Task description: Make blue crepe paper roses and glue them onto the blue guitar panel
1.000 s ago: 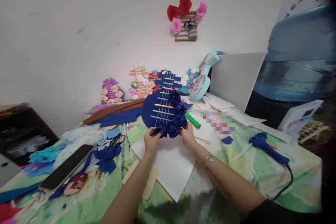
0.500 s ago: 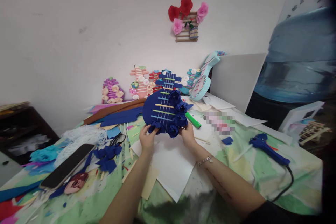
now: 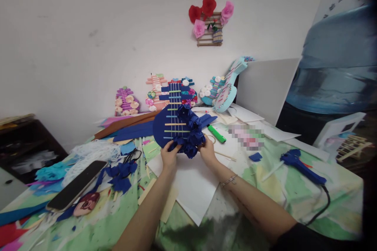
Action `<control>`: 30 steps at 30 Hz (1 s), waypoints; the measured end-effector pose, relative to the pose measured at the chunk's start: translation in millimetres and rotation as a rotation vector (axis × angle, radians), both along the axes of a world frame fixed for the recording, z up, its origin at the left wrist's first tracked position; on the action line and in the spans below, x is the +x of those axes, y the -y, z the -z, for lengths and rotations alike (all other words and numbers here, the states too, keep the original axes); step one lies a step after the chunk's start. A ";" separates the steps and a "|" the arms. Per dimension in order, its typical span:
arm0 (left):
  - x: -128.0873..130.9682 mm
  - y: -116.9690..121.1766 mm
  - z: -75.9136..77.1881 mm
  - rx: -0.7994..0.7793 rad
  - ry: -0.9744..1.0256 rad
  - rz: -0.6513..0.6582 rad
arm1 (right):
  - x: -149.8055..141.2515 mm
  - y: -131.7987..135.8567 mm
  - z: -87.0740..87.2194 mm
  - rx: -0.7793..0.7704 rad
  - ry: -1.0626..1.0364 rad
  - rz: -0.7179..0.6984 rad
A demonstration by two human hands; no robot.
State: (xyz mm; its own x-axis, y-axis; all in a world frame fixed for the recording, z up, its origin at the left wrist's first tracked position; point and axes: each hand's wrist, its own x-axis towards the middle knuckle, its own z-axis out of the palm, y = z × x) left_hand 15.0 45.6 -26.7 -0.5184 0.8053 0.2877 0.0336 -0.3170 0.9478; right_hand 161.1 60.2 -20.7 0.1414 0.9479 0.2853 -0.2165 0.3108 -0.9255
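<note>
Blue guitar (image 3: pixel 160 125): held by the lower end, in the middle of the table, over a white sheet (image 3: pixel 196 196), with decorated front turned to the person, probably for easy looking; cannot tell whether lifted or resting on something

Blue flowers (image 3: pixel 194 135): gathered along the right and bottom edges, leaving most of the coloured sticks (image 3: pixel 176 124) uncovered

Left hand (image 3: pixel 170 155): grasping the lower left edge, with thumb toward the front, seemingly for steadying without covering the middle

Right hand (image 3: pixel 207 150): grasping the lower right edge, beside the petals, perhaps so low for not crushing them; cannot tell how firmly

White sheet: lying flat on the green cloth (image 3: pixel 343 204), maybe for protecting it

Glue gun (image 3: pixel 303 167): laid at the right, likely kept aside but reachable

Blue scraps (image 3: pixel 122 174): lying left, near the phone (image 3: pixel 76 185), apparently put away from the middle

Other guitars (image 3: pixel 126 102): standing by the wall (image 3: pixel 88 55), probably for safe keeping
</note>
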 end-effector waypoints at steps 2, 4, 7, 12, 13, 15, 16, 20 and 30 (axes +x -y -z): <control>1.2 1.1 -1.3 0.009 -0.015 -0.027 | -0.3 0.1 0.3 -0.007 0.005 -0.006; 1.4 2.7 -4.7 0.026 -0.038 -0.065 | -0.3 -0.6 1.5 -0.014 0.009 -0.005; -3.4 8.9 -15.7 0.062 -0.092 -0.156 | 0.5 -2.5 4.0 -0.021 0.013 0.007; -18.8 32.2 -45.4 0.165 -0.204 -0.384 | 1.4 -4.8 6.3 -0.018 0.016 0.015; -20.2 35.7 -51.0 0.186 -0.232 -0.402 | 1.3 -5.1 6.4 -0.017 0.017 0.016; -19.4 37.7 -59.6 0.208 -0.299 -0.366 | 1.1 -5.5 6.6 -0.017 0.020 0.017; -17.4 35.7 -62.6 0.205 -0.334 -0.313 | 1.0 -5.9 6.8 -0.018 0.022 0.017; -5.7 13.9 -66.5 0.122 -0.442 -0.043 | 2.5 -8.2 7.4 -0.024 0.030 0.016; 10.3 -10.9 -65.4 -0.027 -0.533 0.012 | 4.3 -15.0 14.0 -0.031 0.024 0.005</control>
State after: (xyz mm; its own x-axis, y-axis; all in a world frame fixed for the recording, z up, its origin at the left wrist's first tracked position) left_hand 25.3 56.5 38.6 -0.2965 0.8210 0.4879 0.5095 -0.2961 0.8079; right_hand 165.4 75.2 -34.7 0.1394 0.9558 0.2588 -0.1930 0.2825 -0.9396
